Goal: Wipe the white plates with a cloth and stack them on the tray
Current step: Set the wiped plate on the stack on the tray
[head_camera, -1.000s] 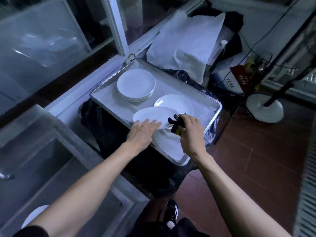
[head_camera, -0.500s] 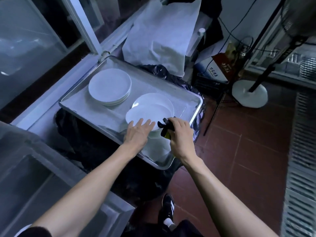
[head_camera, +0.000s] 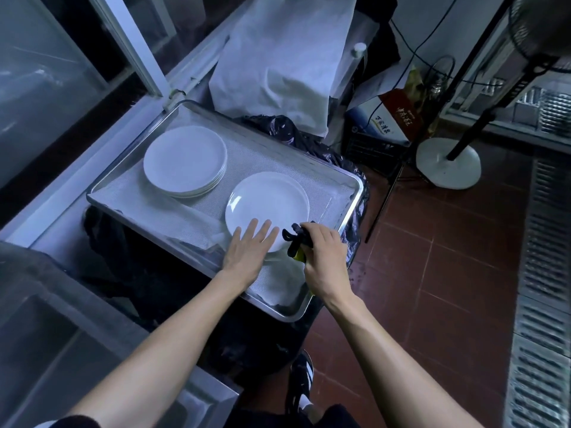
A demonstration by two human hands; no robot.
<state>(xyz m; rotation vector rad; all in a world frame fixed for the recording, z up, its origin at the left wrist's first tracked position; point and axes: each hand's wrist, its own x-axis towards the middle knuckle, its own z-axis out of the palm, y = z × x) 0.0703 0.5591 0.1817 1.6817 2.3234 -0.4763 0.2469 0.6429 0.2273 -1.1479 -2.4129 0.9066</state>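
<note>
A metal tray point(head_camera: 349, 208) lined with white mesh holds two piles of white plates. A stack of several plates point(head_camera: 184, 161) sits at the far left. A second, lower pile point(head_camera: 267, 202) lies nearer me, its top plate flat on the one below. My left hand point(head_camera: 248, 248) lies with straight fingers on the near rim of that top plate. My right hand point(head_camera: 321, 257) grips a bunched black and yellow cloth point(head_camera: 296, 240) just right of the plate's near edge.
The tray rests on a bin lined with a black bag point(head_camera: 309, 140). A steel sink point(head_camera: 46, 335) lies at the lower left. White sheeting point(head_camera: 278, 63) hangs behind the tray. A fan's base point(head_camera: 448, 163) and boxes point(head_camera: 389, 118) stand on the red tiled floor to the right.
The plate my left hand held tilted above the tray now lies flat on the nearer pile. My left fingers have flattened on its rim. The view has swung to the right.
</note>
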